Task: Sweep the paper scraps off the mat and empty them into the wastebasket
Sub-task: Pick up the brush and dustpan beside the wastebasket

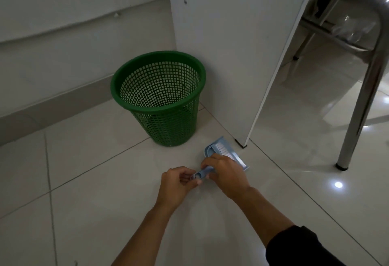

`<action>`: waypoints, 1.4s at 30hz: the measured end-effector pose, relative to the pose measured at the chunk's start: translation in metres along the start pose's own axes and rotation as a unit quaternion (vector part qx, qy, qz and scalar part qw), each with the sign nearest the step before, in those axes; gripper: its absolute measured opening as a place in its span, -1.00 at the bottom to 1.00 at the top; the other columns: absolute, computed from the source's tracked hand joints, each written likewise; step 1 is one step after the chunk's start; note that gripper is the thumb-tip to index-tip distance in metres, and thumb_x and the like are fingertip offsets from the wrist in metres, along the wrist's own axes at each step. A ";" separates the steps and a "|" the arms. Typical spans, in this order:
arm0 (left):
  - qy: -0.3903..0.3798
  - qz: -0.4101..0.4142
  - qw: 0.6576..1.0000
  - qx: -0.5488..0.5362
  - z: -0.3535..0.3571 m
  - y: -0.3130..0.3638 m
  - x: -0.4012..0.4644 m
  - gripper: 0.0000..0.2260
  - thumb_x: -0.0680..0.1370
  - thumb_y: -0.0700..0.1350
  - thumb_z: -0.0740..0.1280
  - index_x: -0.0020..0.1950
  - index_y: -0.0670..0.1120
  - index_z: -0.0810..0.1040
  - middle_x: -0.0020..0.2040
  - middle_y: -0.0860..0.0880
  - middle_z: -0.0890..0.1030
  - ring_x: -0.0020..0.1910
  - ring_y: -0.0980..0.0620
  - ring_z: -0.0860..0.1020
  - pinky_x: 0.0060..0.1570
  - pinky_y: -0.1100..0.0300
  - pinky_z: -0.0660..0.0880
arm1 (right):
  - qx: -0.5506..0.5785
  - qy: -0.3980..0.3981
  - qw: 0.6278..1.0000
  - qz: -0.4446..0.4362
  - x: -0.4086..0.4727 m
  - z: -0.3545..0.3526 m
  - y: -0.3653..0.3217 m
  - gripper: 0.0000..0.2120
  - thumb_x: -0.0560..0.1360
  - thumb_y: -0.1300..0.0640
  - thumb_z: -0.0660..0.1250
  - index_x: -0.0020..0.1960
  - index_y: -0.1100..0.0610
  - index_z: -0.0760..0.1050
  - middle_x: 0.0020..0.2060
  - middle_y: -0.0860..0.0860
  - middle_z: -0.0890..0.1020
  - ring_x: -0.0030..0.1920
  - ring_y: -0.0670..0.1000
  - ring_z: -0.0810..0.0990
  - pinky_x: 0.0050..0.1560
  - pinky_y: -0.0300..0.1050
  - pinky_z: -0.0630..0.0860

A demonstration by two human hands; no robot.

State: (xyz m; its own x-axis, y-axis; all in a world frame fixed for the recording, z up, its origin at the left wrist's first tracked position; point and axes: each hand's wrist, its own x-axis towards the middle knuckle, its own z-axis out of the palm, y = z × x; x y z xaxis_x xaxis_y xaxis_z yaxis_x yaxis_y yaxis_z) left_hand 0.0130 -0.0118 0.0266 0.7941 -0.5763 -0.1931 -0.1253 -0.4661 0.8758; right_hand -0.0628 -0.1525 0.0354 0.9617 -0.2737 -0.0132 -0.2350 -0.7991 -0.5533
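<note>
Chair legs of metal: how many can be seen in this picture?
2: one chrome chair leg stands near on the right; another chair leg stands farther back, behind the white panel. Others may be hidden.

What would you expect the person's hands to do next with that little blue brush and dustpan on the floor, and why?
Probably lift the set off the floor. Both the left hand and right hand are closed around the handle end of the blue dustpan, with the brush nested in it. No mat or scraps are in view, and I see nothing inside the green wastebasket, so sweeping seems not yet begun.
</note>
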 end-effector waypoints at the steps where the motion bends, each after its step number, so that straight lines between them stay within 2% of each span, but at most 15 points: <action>1: -0.009 -0.020 0.999 -0.025 -0.002 0.003 0.000 -0.79 0.27 -0.21 0.53 -0.13 -0.16 0.64 -0.20 -0.11 0.69 -0.27 0.10 0.61 -0.26 0.45 0.53 | -0.004 -0.007 1.000 -0.008 -0.001 -0.005 0.000 -0.83 0.41 0.24 0.36 -0.02 0.08 0.56 -0.02 0.04 0.61 0.00 0.05 0.54 0.01 -0.05 0.50; 5: -0.049 -0.075 0.989 -0.115 -0.010 0.012 -0.005 -0.76 0.28 -0.25 0.51 -0.08 -0.18 0.64 -0.11 -0.18 0.68 -0.13 0.00 0.62 -0.18 0.41 0.55 | -0.012 -0.024 0.999 -0.030 -0.006 -0.019 0.000 -0.83 0.41 0.22 0.37 -0.01 0.08 0.53 -0.01 0.03 0.61 0.00 0.04 0.54 -0.02 -0.13 0.45; 8: -0.080 -0.092 0.982 -0.142 -0.011 0.021 -0.012 -0.77 0.32 -0.26 0.47 -0.04 -0.14 0.62 -0.13 -0.11 0.66 -0.13 0.05 0.60 -0.20 0.44 0.54 | -0.042 -0.049 0.997 -0.041 -0.012 -0.029 0.001 -0.80 0.42 0.19 0.37 0.04 0.07 0.50 0.02 0.02 0.57 0.03 0.01 0.50 -0.05 -0.23 0.35; 13: -0.104 -0.091 0.985 -0.106 -0.002 0.032 -0.017 -0.79 0.37 -0.33 0.41 -0.02 -0.17 0.60 -0.12 -0.14 0.64 -0.14 0.05 0.58 -0.24 0.49 0.52 | -0.056 -0.048 0.997 -0.039 -0.029 -0.036 0.004 -0.80 0.44 0.14 0.35 0.05 0.06 0.46 0.04 0.02 0.53 0.01 0.01 0.49 -0.13 -0.25 0.31; 18: -0.076 -0.095 0.990 -0.071 0.010 0.040 -0.019 -0.78 0.35 -0.32 0.40 -0.02 -0.25 0.61 -0.13 -0.19 0.66 -0.17 0.00 0.61 -0.06 0.21 0.54 | -0.054 -0.012 0.998 -0.026 -0.043 -0.033 0.003 -0.78 0.43 0.03 0.36 0.07 -0.02 0.47 0.04 -0.06 0.55 0.00 -0.04 0.49 -0.18 -0.27 0.29; 21: -0.086 -0.093 0.990 -0.065 0.013 0.042 -0.019 -0.79 0.36 -0.30 0.42 -0.02 -0.23 0.61 -0.10 -0.19 0.65 -0.16 0.01 0.60 -0.09 0.27 0.52 | -0.037 0.002 0.999 -0.018 -0.045 -0.036 0.007 -0.81 0.43 0.05 0.38 0.03 0.01 0.51 -0.01 -0.01 0.58 -0.13 -0.10 0.43 -0.31 -0.40 0.20; 23: -0.094 -0.094 0.989 -0.062 0.015 0.043 -0.019 -0.78 0.37 -0.28 0.42 0.00 -0.23 0.60 -0.08 -0.19 0.65 -0.14 0.02 0.59 -0.10 0.31 0.50 | -0.027 0.002 0.999 -0.019 -0.046 -0.037 0.010 -0.82 0.41 0.08 0.40 0.00 0.05 0.54 -0.05 0.01 0.61 -0.15 -0.09 0.45 -0.31 -0.48 0.17; 24: -0.101 -0.096 0.989 -0.058 0.015 0.043 -0.020 -0.78 0.38 -0.27 0.42 0.02 -0.23 0.59 -0.08 -0.18 0.64 -0.14 0.03 0.58 -0.11 0.34 0.49 | -0.026 0.000 0.999 -0.018 -0.045 -0.039 0.011 -0.82 0.40 0.09 0.41 -0.01 0.05 0.54 -0.06 0.01 0.61 -0.14 -0.06 0.49 -0.28 -0.45 0.24; 27: -0.125 -0.106 0.986 -0.030 0.012 0.036 -0.021 -0.79 0.42 -0.28 0.38 0.04 -0.23 0.55 -0.14 -0.13 0.59 -0.21 0.08 0.53 -0.26 0.45 0.48 | -0.028 -0.006 0.999 -0.018 -0.045 -0.048 0.016 -0.81 0.38 0.09 0.42 -0.01 0.05 0.54 -0.07 0.01 0.62 -0.09 0.00 0.55 -0.11 -0.16 0.43; 30: -0.151 -0.110 0.981 0.047 0.012 0.028 -0.018 -0.76 0.47 -0.24 0.31 0.13 -0.16 0.49 -0.09 -0.13 0.52 -0.18 0.05 0.49 -0.22 0.33 0.43 | -0.040 0.011 0.999 -0.022 -0.050 -0.059 0.021 -0.84 0.43 0.17 0.34 0.00 0.14 0.48 -0.10 0.07 0.59 -0.17 0.06 0.53 -0.16 -0.09 0.42; 32: -0.173 -0.081 0.971 0.145 0.020 0.028 -0.015 -0.75 0.51 -0.18 0.22 0.18 -0.10 0.44 -0.06 -0.12 0.51 -0.13 0.00 0.47 -0.21 0.22 0.40 | -0.059 0.020 0.998 -0.015 -0.057 -0.064 0.021 -0.88 0.44 0.22 0.26 -0.03 0.20 0.40 -0.14 0.09 0.52 -0.30 0.07 0.46 -0.28 -0.10 0.38; 34: -0.179 -0.043 0.958 0.220 0.032 0.034 -0.014 -0.78 0.52 -0.13 0.18 0.13 -0.14 0.44 -0.01 -0.16 0.54 -0.11 -0.04 0.47 -0.17 0.18 0.37 | -0.082 0.026 0.996 0.010 -0.062 -0.067 0.022 -0.88 0.44 0.26 0.22 -0.04 0.23 0.36 -0.13 0.12 0.49 -0.32 0.08 0.42 -0.30 -0.12 0.31; 37: -0.178 -0.029 0.944 0.275 0.051 0.041 -0.018 -0.74 0.55 -0.07 0.17 0.09 -0.25 0.36 0.08 -0.25 0.51 -0.01 -0.15 0.51 -0.12 0.11 0.38 | -0.098 0.039 0.990 0.091 -0.069 -0.074 0.030 -0.84 0.47 0.33 0.18 0.04 0.24 0.34 -0.02 0.17 0.51 -0.14 0.18 0.52 -0.25 -0.14 0.28; 39: -0.199 -0.043 0.943 0.265 0.058 0.046 -0.022 -0.74 0.56 -0.09 0.15 0.12 -0.26 0.32 0.09 -0.25 0.49 0.02 -0.17 0.51 -0.14 0.14 0.38 | -0.100 0.041 0.984 0.143 -0.079 -0.079 0.038 -0.84 0.49 0.33 0.18 0.07 0.24 0.33 0.02 0.17 0.53 -0.06 0.17 0.54 -0.24 -0.14 0.32; 42: -0.208 -0.030 0.949 0.233 0.066 0.060 -0.028 -0.84 0.55 -0.10 0.17 0.02 -0.18 0.36 -0.06 -0.15 0.49 -0.22 0.03 0.45 -0.32 0.23 0.34 | -0.129 0.031 0.969 0.208 -0.098 -0.091 0.051 -0.77 0.47 0.35 0.24 0.11 0.23 0.33 0.08 0.17 0.52 0.01 0.13 0.55 -0.05 -0.10 0.48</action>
State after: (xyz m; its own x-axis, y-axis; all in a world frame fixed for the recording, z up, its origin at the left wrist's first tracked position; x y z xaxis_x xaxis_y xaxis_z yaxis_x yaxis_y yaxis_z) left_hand -0.0564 -0.0678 0.0548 0.5158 -0.7102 -0.4791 -0.4145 -0.6963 0.5860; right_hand -0.1816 -0.2154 0.0838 0.7682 -0.6255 -0.1367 -0.6352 -0.7179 -0.2848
